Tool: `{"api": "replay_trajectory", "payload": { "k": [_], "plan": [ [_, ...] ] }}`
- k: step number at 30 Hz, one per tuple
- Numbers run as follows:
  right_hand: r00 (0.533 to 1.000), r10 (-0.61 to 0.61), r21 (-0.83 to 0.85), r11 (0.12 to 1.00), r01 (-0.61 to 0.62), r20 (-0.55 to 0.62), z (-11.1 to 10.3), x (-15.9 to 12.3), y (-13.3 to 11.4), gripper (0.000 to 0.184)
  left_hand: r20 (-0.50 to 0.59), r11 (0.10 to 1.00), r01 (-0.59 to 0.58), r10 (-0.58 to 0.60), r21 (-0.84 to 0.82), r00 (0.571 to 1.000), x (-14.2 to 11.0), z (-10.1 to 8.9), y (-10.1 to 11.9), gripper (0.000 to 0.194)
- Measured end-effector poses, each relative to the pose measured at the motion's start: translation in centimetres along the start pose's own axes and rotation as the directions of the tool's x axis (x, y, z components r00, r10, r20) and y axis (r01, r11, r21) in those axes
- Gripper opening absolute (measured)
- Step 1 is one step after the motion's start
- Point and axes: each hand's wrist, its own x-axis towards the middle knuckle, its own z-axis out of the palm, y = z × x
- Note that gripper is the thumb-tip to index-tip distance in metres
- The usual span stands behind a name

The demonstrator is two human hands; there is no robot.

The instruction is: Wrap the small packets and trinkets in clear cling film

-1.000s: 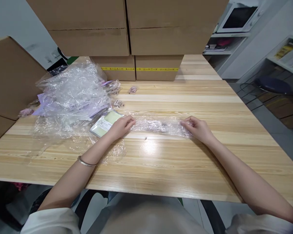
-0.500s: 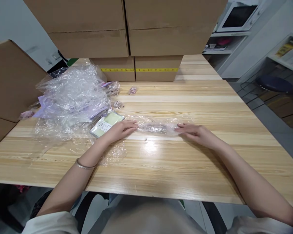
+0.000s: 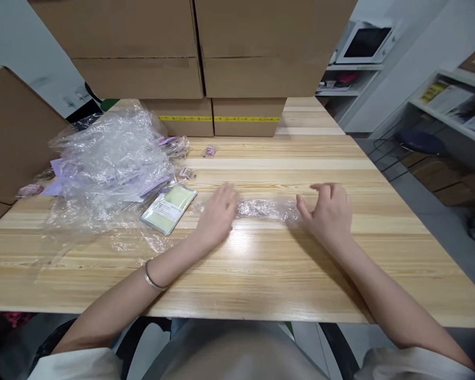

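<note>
My right hand (image 3: 330, 217) half open, empty, left hand (image 3: 219, 215) blurred, hold unclear, 1 plastic wrap (image 3: 265, 209) between, parallel to desk's (image 3: 257, 285) near edge

Blurred the fingers of the left hand (image 3: 217, 215) and hid part of the plastic strip (image 3: 267, 209) behind them. Gave no clear sign of contact between the right hand (image 3: 328, 214) and the strip. Rendered the print on the label (image 3: 169, 210) and the yellow tape (image 3: 186, 119) too small to read. Cut off the upper boxes (image 3: 138, 31) at the top edge, the side box (image 3: 16, 137) at the left, both sleeves (image 3: 81, 365) at the bottom.
</note>
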Motion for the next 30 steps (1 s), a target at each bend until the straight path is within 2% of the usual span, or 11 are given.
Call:
{"api": "replay_trajectory", "payload": {
  "k": [2,4,6,10,13,17,19,21,25,27,30],
  "plan": [
    [0.978,-0.087,-0.014,0.996,0.091,0.189,-1.9,-1.4,-1.7,0.036,0.077,0.992,-0.109,0.113,-0.057,0.991,0.3,0.6,2.6,0.046],
    [0.893,-0.189,0.011,0.979,0.203,0.408,-2.9,-3.0,-3.1,0.044,0.155,0.993,-0.072,0.086,-0.095,0.984,0.5,1.5,4.6,0.05],
    [0.827,-0.267,0.054,0.959,0.277,0.494,-2.9,-4.3,-3.8,0.048,0.212,0.995,0.011,0.011,-0.103,0.977,0.7,2.3,5.7,0.057],
    [0.83,-0.271,0.112,0.962,0.248,0.487,-0.3,-4.7,-3.2,0.059,0.255,0.99,0.061,-0.027,-0.126,0.967,0.7,3.0,5.8,0.059],
    [0.848,-0.183,0.228,0.971,0.076,0.497,1.8,-3.8,-2.9,0.06,0.266,0.983,0.064,-0.017,-0.169,0.964,0.5,2.7,5.4,0.06],
    [0.917,-0.101,0.607,0.776,-0.171,0.387,3.7,-3.0,-3.9,0.054,0.268,0.975,0.065,-0.005,-0.212,0.963,0.5,2.5,5.3,0.059],
    [0.955,-0.115,0.719,0.683,-0.124,0.274,4.5,-2.9,-4.6,0.047,0.268,0.964,0.073,-0.002,-0.255,0.963,0.8,2.3,5.1,0.061],
    [0.964,-0.205,0.747,0.665,0.011,0.168,5.3,-2.8,-5.0,0.046,0.278,0.943,0.093,0.0,-0.319,0.961,1.1,2.0,4.6,0.063],
    [0.892,-0.441,0.65,0.706,0.28,0.095,6.0,-2.8,-5.1,0.051,0.333,0.898,0.087,0.069,-0.432,0.941,1.1,0.8,2.0,0.065],
    [0.858,-0.499,0.575,0.739,0.351,0.117,5.6,-2.8,-5.1,0.051,0.353,0.931,0.056,0.08,-0.361,0.932,0.6,-0.1,0.1,0.069],
    [0.829,-0.539,0.482,0.772,0.414,0.151,4.7,-2.8,-5.4,0.053,0.382,0.996,0.068,-0.039,-0.062,0.923,-0.1,-1.6,-2.9,0.061]
  ]
}}
